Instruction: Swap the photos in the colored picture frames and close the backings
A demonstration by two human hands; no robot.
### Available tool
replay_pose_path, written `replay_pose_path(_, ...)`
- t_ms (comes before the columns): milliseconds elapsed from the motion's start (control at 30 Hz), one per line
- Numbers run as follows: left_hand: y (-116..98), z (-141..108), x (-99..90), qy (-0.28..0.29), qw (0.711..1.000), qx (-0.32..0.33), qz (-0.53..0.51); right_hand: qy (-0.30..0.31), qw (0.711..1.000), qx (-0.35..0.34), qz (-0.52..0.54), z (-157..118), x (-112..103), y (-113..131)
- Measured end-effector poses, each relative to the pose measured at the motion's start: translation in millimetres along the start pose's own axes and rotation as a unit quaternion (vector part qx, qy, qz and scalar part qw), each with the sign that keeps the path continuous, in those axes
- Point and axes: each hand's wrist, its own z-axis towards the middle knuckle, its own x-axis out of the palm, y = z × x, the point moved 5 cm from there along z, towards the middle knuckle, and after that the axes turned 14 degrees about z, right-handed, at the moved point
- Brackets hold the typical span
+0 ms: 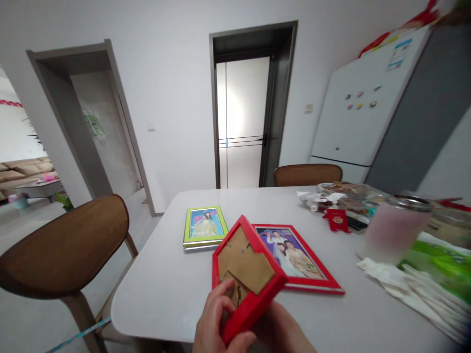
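Note:
A small red picture frame (253, 294) is held up tilted above the near part of the table, its brown backing board (246, 255) facing me. My left hand (215, 318) is closed around its lower left edge, fingers lying over the backing. Under the frame's lower right side, my right hand (285, 328) is against it, with its fingers hidden behind. Just beyond lies a larger red photo frame (312, 284), picture up, partly covered by the held one. A lime-green photo frame (187, 238) rests to the left, apparently on top of another frame.
The white table (147, 294) has a pink tumbler (395, 230), white tissues (415, 289), a green packet (441, 264), a red packet (337, 220) and food in clear containers (355, 196) on its right. Brown chairs stand at the left (69, 245) and far side (309, 175).

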Motion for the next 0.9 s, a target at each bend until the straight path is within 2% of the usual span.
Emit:
replay_pose_path(67, -9.2, 5.6, 7.1, -0.005, 0.996, -0.026, -0.082, 0.016, 0.993, 0.053, 0.101, 3.4, 18.4, -20.4)
replay_pose_path(100, -13.7, 9.2, 9.6, -0.011, 0.993, -0.037, -0.113, 0.005, 0.988, 0.052, 0.145, 5.8, 23.1, -23.7)
replay_pose_path(167, -22.0, 19.2, 8.6, -0.049, 0.983, -0.056, -0.167, -0.030, 0.979, 0.013, 0.203, 9.6, 21.9, -15.3)
replay_pose_path(233, -29.1, 32.8, 3.3, -0.087, 0.964, -0.072, -0.242, -0.061, 0.977, -0.020, 0.202, 10.3, 8.5, 8.8)
replay_pose_path(333, -34.5, 55.9, 6.2, -0.077, 0.921, -0.100, -0.369, -0.108, 0.990, -0.022, 0.088, 9.5, -26.9, 61.4)
replay_pose_path(400, -33.5, 68.4, 20.8, -0.050, 0.903, -0.112, -0.412, -0.143, 0.988, -0.060, -0.021, 10.7, -54.4, 103.0)
replay_pose_path(467, -29.4, 76.5, 43.9, -0.028, 0.903, -0.113, -0.414, -0.167, 0.972, -0.106, -0.129, 14.1, -78.3, 138.8)
replay_pose_path(533, -23.8, 81.1, 70.2, -0.012, 0.914, -0.109, -0.391, -0.193, 0.945, -0.130, -0.230, 19.1, -99.0, 162.2)
replay_pose_path(633, -13.6, 85.0, 101.4, -0.004, 0.930, -0.110, -0.352, -0.217, 0.922, -0.137, -0.290, 28.0, -125.0, 174.8)
replay_pose_path(700, -6.2, 87.4, 112.0, -0.007, 0.938, -0.114, -0.326, -0.229, 0.911, -0.140, -0.313, 33.4, -138.4, 175.4)
replay_pose_path(900, 5.9, 88.6, 116.7, -0.001, 0.956, -0.113, -0.271, -0.247, 0.855, -0.145, -0.433, 45.0, -154.3, 173.5)
